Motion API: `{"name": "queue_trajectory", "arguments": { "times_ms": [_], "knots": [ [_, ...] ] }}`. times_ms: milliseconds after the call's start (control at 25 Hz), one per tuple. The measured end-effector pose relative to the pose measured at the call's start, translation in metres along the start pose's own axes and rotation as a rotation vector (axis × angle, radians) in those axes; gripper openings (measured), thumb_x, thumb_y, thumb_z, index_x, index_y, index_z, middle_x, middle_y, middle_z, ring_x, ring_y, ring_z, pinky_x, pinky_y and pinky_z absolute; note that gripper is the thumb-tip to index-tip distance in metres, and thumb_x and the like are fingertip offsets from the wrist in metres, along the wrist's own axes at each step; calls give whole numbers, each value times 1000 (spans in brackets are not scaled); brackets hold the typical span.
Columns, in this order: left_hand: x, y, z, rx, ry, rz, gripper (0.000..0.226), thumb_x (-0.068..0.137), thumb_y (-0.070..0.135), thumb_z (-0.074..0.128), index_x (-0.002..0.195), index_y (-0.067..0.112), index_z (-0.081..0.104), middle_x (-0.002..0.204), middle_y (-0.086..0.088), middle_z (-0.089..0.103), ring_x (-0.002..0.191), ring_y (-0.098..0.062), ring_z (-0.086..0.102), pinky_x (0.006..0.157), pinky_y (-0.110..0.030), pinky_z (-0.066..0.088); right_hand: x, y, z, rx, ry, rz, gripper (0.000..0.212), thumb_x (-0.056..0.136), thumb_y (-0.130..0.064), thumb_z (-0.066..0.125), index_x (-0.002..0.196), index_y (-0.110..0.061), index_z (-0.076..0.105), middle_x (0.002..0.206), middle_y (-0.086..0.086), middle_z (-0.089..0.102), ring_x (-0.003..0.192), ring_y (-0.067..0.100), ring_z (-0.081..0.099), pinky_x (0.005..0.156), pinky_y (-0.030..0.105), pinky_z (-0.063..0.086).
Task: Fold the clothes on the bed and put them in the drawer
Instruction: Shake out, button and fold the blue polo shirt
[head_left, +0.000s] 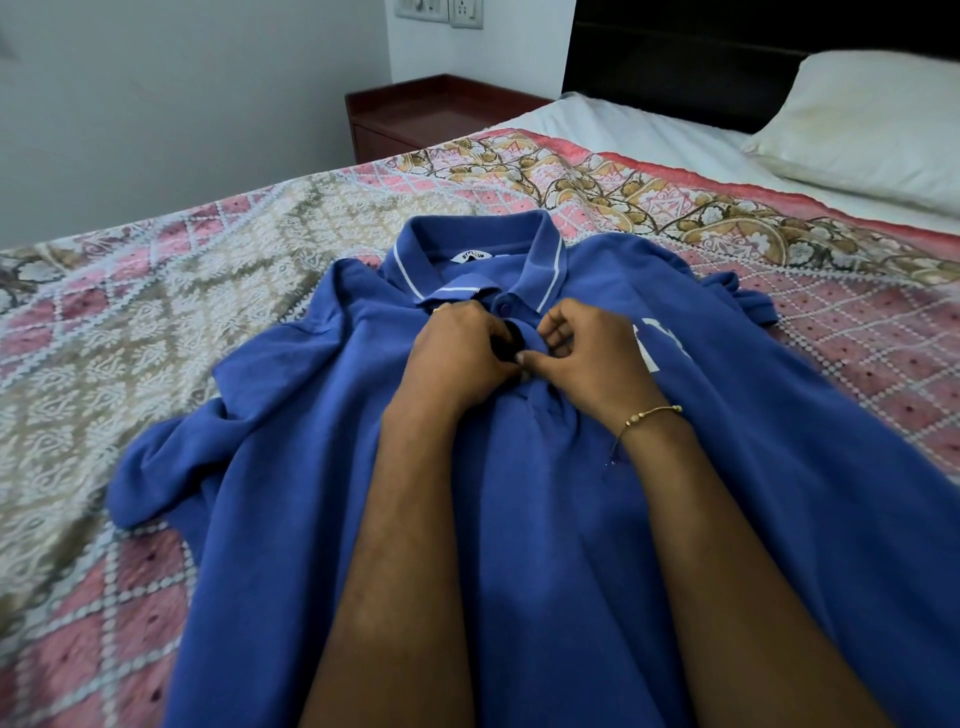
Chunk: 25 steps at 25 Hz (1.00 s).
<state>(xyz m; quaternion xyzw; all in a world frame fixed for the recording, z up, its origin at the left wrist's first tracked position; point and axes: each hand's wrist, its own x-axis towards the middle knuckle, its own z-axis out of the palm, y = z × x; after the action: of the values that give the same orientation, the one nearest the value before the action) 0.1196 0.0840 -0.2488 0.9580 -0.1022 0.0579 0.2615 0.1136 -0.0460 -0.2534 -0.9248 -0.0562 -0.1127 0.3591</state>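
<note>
The blue polo shirt (545, 493) lies front-up on the patterned bed (156, 312), both hands, left hand (457, 358) and right hand (587, 358), pinching its button placket; soft, light and floppy, it looks best lifted at shoulders or hem.

Soft, even room light, rather dim and bluish. Faint shadows only. Edges bow with wide-angle distortion; the lower corners blur.
</note>
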Motion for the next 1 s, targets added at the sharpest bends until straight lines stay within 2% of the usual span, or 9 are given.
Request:
{"name": "queue_trajectory", "arguments": {
  "times_ms": [80, 160, 240, 400, 480, 640, 760, 840, 1000],
  "knots": [
    [-1, 0, -2, -33, -24, -38, 13, 77, 24, 74, 88, 16, 74, 90, -1, 69, 89, -15, 58, 64, -23, 35, 0, -1, -3, -77, -39, -9, 19, 74, -8, 74, 85, 1, 62, 80, 10, 64, 78, 24, 59, 73, 34, 49],
    [-3, 2, -5, -117, -7, -82, 5, 78, 22, 73, 79, 20, 69, 74, 6, 63, 79, -12, 54, 63, -24, 36, 0, -1, -5, -101, 20, 1, 16, 76, -8, 70, 89, 0, 63, 77, 7, 63, 80, 22, 59, 73, 31, 47],
    [-5, 2, -7, -217, 4, -101, 15, 81, 22, 71, 71, 24, 60, 63, 10, 53, 71, -11, 49, 64, -24, 38, 1, -1, -6, -23, 84, 33, 18, 79, -9, 66, 95, 0, 63, 69, 3, 58, 74, 17, 55, 71, 26, 43],
    [-4, 1, -6, -264, 20, -89, 13, 82, 23, 69, 72, 25, 60, 74, 6, 61, 76, -12, 54, 72, -26, 42, 2, 0, -2, 58, 114, 11, 10, 82, -3, 57, 87, 2, 63, 60, 8, 60, 58, 14, 48, 54, 21, 37],
    [-3, 1, -6, -294, 19, -82, 11, 82, 20, 69, 74, 21, 61, 73, 5, 61, 69, -8, 53, 66, -18, 40, 2, 0, -3, 101, 133, 17, 9, 80, -1, 57, 83, 2, 65, 65, 9, 62, 59, 14, 50, 53, 15, 37],
    [-6, 4, -6, -418, -30, -88, 21, 83, 8, 66, 67, 17, 58, 50, 8, 56, 41, 1, 50, 52, -7, 41, 2, -3, -4, 214, 149, 19, 12, 78, 0, 64, 88, -3, 69, 63, -1, 58, 52, 2, 49, 56, 8, 42],
    [-9, 3, -7, -568, -51, -123, 18, 84, 2, 65, 70, 12, 61, 47, 4, 57, 39, 3, 51, 51, -6, 42, 1, -5, 1, 242, 92, 46, 17, 78, -2, 69, 93, -4, 64, 74, 4, 62, 60, 3, 54, 65, 10, 46],
    [-11, 2, -7, -689, -55, -166, 16, 84, 1, 66, 71, 9, 63, 54, -2, 60, 41, 2, 53, 56, -11, 48, 0, -3, 2, 332, 91, 95, 20, 78, -2, 71, 91, -11, 58, 74, 5, 65, 66, 10, 59, 73, 24, 51],
    [-11, 4, -6, -843, -52, -270, 14, 81, -4, 67, 71, 4, 63, 51, -1, 61, 41, -1, 56, 54, -13, 52, -2, -2, 1, 490, 73, 168, 30, 78, -1, 71, 79, -22, 49, 64, -2, 62, 63, 11, 59, 72, 35, 52]
  ]
}}
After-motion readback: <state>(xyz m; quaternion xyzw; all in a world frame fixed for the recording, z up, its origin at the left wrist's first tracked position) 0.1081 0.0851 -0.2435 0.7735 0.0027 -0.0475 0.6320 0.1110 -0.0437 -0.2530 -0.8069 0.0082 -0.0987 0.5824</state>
